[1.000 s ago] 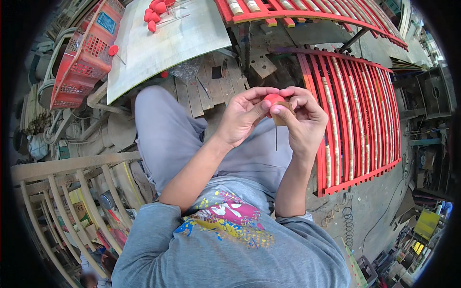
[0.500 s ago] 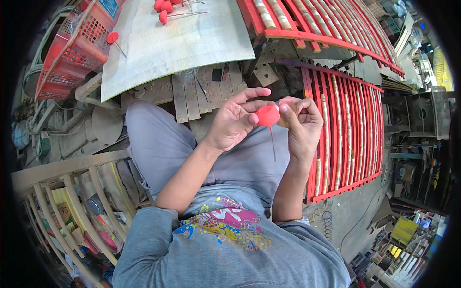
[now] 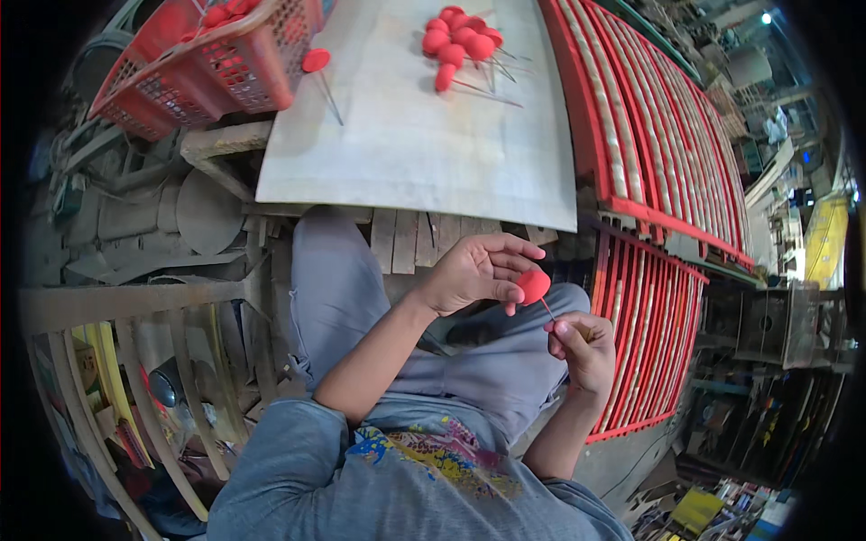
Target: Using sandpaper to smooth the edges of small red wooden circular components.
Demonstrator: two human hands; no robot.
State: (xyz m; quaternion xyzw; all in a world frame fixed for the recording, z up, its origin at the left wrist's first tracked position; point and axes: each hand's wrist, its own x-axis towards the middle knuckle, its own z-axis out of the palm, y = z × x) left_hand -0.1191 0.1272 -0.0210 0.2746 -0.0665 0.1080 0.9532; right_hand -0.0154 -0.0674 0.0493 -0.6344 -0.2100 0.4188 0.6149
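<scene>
A red rounded knob [image 3: 533, 286] on a thin metal pin is between my hands, above my lap. My left hand [image 3: 474, 273] curves round the knob, its thumb at the knob's near edge and its fingers bent behind it. Below and to the right, my right hand [image 3: 582, 347] pinches the pin between thumb and forefinger. Something small and tan shows inside the right hand's curled fingers; its kind is unclear.
Ahead lies a pale board [image 3: 379, 171] bearing a cluster of red knobs on pins [image 3: 460, 41]. Another pinned red knob [image 3: 316, 60] lies beside the red plastic basket [image 3: 244, 77], which holds more. Red slatted racks [image 3: 667, 135] stand at right, a wooden railing [image 3: 135, 307] at left.
My right hand has moved from the knob's head down to its pin. The knob now tilts, its pin slanting toward the right hand. The view has shifted, showing more of board and basket.
</scene>
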